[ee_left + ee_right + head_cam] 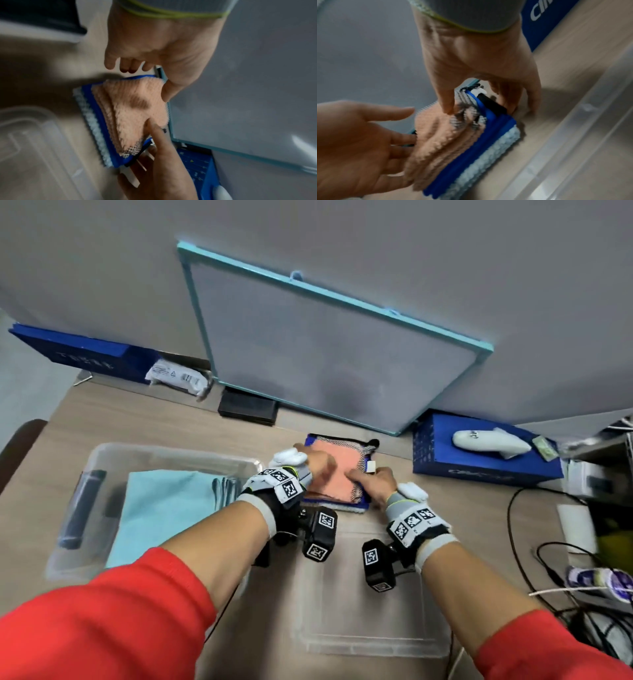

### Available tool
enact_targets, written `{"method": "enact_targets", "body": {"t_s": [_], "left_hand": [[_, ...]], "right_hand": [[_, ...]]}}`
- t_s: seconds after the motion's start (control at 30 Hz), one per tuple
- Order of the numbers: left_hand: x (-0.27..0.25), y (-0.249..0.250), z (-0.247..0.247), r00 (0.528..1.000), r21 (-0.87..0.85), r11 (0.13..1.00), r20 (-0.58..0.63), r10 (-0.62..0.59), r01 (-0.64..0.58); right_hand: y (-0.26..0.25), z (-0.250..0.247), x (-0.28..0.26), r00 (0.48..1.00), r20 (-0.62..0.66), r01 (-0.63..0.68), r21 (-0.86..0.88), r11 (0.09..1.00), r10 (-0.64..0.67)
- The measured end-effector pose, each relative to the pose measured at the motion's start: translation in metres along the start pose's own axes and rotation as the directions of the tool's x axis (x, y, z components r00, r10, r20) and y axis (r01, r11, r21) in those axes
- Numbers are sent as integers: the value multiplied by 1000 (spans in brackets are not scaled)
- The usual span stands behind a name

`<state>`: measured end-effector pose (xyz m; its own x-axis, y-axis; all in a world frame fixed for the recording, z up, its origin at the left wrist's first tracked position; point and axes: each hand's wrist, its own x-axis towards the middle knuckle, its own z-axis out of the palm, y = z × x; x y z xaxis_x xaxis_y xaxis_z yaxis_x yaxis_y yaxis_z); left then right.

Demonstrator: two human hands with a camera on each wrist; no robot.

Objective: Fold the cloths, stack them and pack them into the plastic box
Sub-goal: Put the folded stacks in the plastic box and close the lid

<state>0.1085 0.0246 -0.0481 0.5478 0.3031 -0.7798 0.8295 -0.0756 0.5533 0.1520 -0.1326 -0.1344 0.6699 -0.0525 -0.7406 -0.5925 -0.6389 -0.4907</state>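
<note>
Inside plastic box point(102, 453) a teal cloth point(161, 508), right hand point(375, 481) pinching cloth stack point(337, 470), left hand point(318, 465) relaxed.

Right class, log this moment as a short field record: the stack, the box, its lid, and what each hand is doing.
stack: folded cloths, peach cloth on top, blue cloth under it, pale blue one lowest, on the wooden desk
plastic box: open, holds a light blue cloth
lid: flat on desk, nearest the person
left hand: open, at the stack's left side
right hand: grips the stack's right edge
</note>
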Motion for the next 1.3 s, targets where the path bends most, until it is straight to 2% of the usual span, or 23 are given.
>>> {"method": "enact_targets", "body": {"t_s": [0.1,0.17,0.27,0.33,0.4,0.47,0.53,0.63,0.7,0.8,0.87,0.93,1.0,1.07,1.17,1.3], "left_hand": [[8,-4,11,998,6,998,35,-58,58],[8,-1,13,995,-92,991,30,-91,93],[7,3,18,983,-210,965,126,-131,156],[9,1,22,986,-255,955,113,-123,149],[7,1,22,996,-258,962,48,-78,88],[0,2,20,998,-254,967,54,9,5],[-7,2,13,992,-290,953,65,108,-85],[-20,-2,-9,975,-411,898,82,207,-156],[-36,-6,-29,958,-496,856,143,248,-148],[-61,-16,-61,909,-597,798,281,307,-85],[-72,-26,-79,896,-605,794,320,307,-56],[-81,-43,-107,915,-574,814,279,292,-85],[-88,-67,-139,943,-544,833,211,257,-105],[-92,-92,-168,963,-543,830,132,235,-128],[-97,-130,-206,985,-522,839,-14,173,-155],[-90,-171,-238,987,-457,877,-129,99,-148]], "right_hand": [[8,6,16,995,64,78,-69,995,-74],[9,6,18,991,78,117,-58,991,-112],[11,-4,14,991,84,101,64,993,-106],[13,-10,10,988,110,90,192,977,-113],[16,-16,2,980,177,29,332,943,-92],[15,-22,-7,970,220,-9,459,888,-104],[9,-29,-26,965,211,11,562,827,-156],[0,-32,-46,967,158,49,648,760,-198],[-5,-27,-58,972,137,62,641,765,-193],[-19,-10,-81,975,153,33,616,787,-160],[-31,-2,-105,960,203,14,651,759,-192],[-45,16,-131,899,312,10,685,728,-306],[-60,39,-160,805,438,-20,694,720,-401],[-67,64,-186,745,507,22,630,776,-433],[-74,110,-210,691,564,146,503,852,-452],[-80,166,-214,781,513,218,311,925,-357]]}}
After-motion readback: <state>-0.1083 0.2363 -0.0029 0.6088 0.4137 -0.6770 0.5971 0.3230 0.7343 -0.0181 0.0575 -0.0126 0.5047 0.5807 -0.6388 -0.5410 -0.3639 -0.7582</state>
